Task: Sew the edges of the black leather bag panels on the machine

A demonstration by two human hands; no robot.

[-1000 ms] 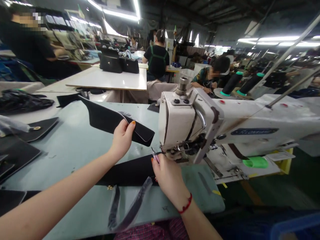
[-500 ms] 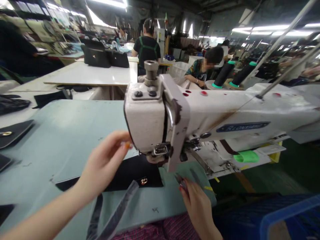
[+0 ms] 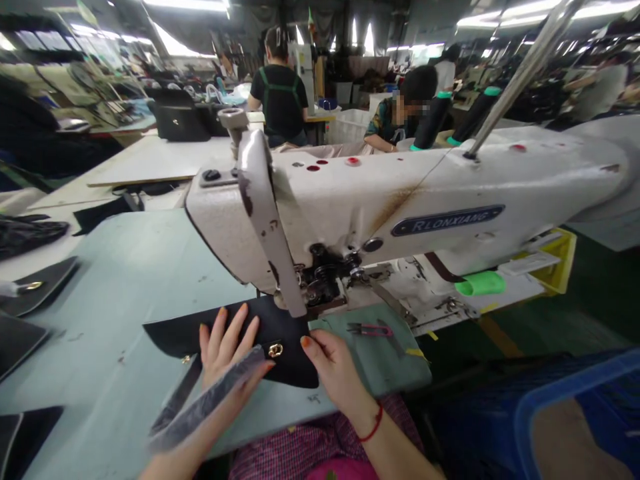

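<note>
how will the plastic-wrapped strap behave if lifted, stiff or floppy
The strap probably bends easily, since it curves into a loop and lies across the left hand. Its glossy, wrinkled wrap may make it slippery. Being narrow, it is likely light.

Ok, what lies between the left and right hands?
In the head view, a gold clasp and a stretch of black panel lie between the left hand and the right hand.

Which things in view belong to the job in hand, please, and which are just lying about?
Likely in use:
black panel, left hand on it, right hand at its edge
sewing machine
possibly pink snips, lying nearby

Apparently just lying about:
black pieces at far left
black bag behind
</note>
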